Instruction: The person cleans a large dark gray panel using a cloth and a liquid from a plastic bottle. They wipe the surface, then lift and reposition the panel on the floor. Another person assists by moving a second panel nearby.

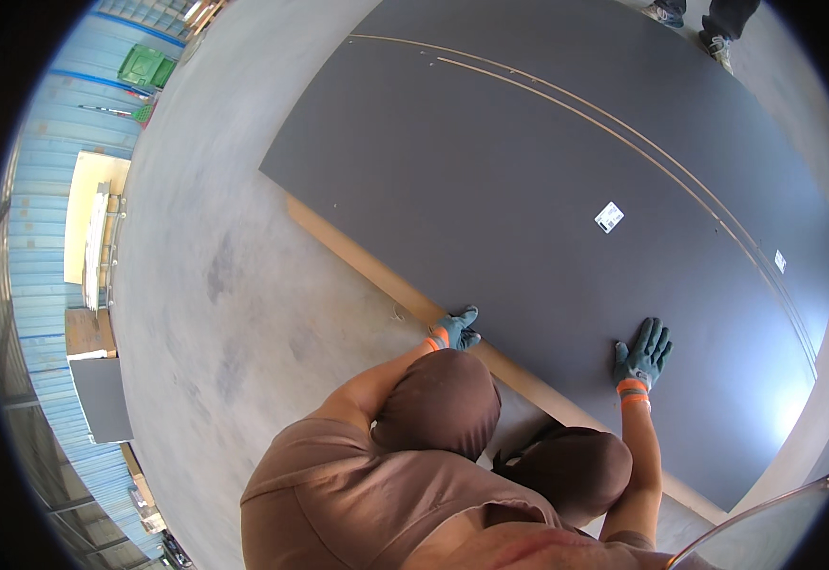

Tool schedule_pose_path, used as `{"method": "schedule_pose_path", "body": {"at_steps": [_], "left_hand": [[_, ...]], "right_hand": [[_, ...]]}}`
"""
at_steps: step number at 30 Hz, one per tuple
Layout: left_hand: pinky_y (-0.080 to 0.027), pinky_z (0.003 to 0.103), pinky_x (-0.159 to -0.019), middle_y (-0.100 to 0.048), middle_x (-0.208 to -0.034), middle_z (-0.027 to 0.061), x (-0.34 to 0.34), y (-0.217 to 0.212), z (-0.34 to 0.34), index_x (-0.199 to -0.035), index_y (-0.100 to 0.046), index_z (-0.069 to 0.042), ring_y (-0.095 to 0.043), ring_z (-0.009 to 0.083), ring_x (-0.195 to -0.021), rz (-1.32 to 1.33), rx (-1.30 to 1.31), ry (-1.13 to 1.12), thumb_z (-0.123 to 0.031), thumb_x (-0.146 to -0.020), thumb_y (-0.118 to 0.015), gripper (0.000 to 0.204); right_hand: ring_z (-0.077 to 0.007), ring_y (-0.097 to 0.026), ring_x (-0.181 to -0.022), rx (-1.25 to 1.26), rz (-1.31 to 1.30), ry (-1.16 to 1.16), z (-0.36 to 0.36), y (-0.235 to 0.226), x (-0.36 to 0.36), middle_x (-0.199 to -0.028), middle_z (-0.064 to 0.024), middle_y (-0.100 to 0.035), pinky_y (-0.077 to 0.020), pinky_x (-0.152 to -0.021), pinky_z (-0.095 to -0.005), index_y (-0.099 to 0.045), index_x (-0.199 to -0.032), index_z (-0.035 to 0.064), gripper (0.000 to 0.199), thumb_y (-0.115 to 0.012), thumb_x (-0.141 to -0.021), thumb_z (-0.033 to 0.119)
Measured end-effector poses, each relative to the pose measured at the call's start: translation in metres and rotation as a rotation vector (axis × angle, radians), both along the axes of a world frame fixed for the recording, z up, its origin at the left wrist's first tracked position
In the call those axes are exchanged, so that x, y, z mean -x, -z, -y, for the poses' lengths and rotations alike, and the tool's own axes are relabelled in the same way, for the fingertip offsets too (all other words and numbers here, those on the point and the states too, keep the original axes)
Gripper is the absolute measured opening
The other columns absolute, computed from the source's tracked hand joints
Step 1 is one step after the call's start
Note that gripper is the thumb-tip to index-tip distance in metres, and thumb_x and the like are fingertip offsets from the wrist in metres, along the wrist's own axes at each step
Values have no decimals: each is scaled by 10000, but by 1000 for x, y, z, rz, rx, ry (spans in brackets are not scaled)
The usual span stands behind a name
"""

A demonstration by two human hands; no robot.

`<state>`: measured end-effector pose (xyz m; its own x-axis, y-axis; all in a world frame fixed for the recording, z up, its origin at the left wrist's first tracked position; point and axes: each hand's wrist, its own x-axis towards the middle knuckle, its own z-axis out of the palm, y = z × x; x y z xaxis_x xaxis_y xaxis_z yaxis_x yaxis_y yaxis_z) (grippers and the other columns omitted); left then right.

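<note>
A large dark grey panel (pixel 528 209) lies flat before my crouched knees, with a light brown edge (pixel 357 256) along its near side. My left hand (pixel 458 328), in a teal work glove with an orange cuff, is closed on that near edge; some of its fingers are hidden. Farther right, my right hand (pixel 644 355), gloved the same way, rests flat on the panel's top face with its fingers spread. A white label (pixel 609 218) is stuck on the panel ahead of my right hand.
Two long thin tan lines (pixel 576 99) curve across the panel's far part. A second label (pixel 780 260) sits near its right side. Another person's shoes (pixel 716 49) stand beyond the far edge. Boards (pixel 101 399) lean at the blue corrugated wall on the left, near a green bin (pixel 146 66).
</note>
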<state>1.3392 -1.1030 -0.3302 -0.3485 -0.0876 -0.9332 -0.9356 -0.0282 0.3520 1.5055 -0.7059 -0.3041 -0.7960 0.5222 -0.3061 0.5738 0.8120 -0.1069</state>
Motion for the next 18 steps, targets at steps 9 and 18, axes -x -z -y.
{"method": "schedule_pose_path", "body": {"at_steps": [9,18], "left_hand": [[-441,398,-455,-510,-598,49,15,-26,8,-965,-576,-72,-492,213,-477,81,43,269,-444,-896,-745,414],[-511,357,-577,-629,-722,40,111,-147,87,-851,-643,-74,-588,159,-602,-256,250,709,-435,-837,-792,390]], "right_hand": [[-374,-101,-1544,43,1,-15,-7,-4,-5,-1672,-138,-167,-62,-1253,-521,-212,-1595,72,904,-579,-902,522],[-360,-59,-1553,210,69,-71,-18,-9,-10,-1690,-109,-101,-52,-1246,-531,-181,-1607,122,969,-571,-877,625]]}}
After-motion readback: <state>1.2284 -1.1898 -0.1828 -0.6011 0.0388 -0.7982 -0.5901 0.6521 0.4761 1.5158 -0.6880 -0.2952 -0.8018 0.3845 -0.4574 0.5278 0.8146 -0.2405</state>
